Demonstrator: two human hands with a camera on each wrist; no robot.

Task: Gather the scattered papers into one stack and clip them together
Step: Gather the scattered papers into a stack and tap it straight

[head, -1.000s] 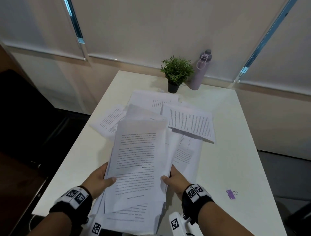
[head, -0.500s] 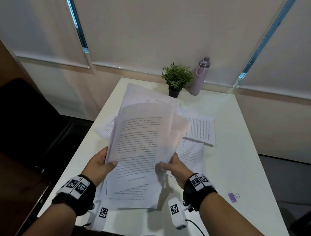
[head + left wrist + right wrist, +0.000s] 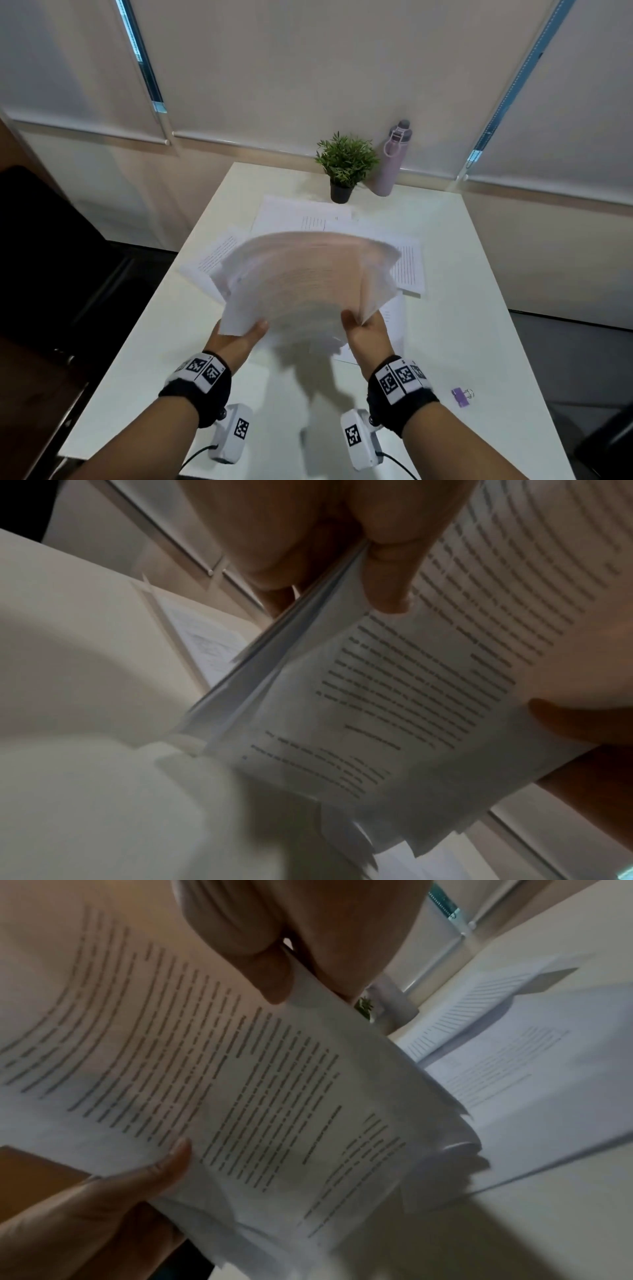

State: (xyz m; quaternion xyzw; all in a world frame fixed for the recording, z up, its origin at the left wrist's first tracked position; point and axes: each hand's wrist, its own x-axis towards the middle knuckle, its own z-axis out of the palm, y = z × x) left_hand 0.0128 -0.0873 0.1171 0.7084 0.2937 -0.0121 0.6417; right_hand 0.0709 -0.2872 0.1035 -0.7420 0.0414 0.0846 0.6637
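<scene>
A bundle of printed papers (image 3: 305, 281) hangs tilted and blurred above the white table (image 3: 479, 274). My left hand (image 3: 239, 337) grips its near left edge and my right hand (image 3: 364, 329) grips its near right edge. The left wrist view shows my thumb pinching the sheets (image 3: 411, 696). In the right wrist view the printed pages (image 3: 240, 1083) run between my thumb and fingers. Several loose sheets (image 3: 407, 263) still lie on the table behind the bundle. A purple binder clip (image 3: 460, 396) lies at the right, near my right wrist.
A small potted plant (image 3: 344, 168) and a lilac water bottle (image 3: 390, 161) stand at the table's far edge, against the wall. A dark chair (image 3: 51, 274) sits left of the table. Bare tabletop lies in front of me and to the right.
Both hands have lifted the bundle off the table and tipped it more upright. Its lower edge now hangs in the air; a second ago it lay flat in front of me.
</scene>
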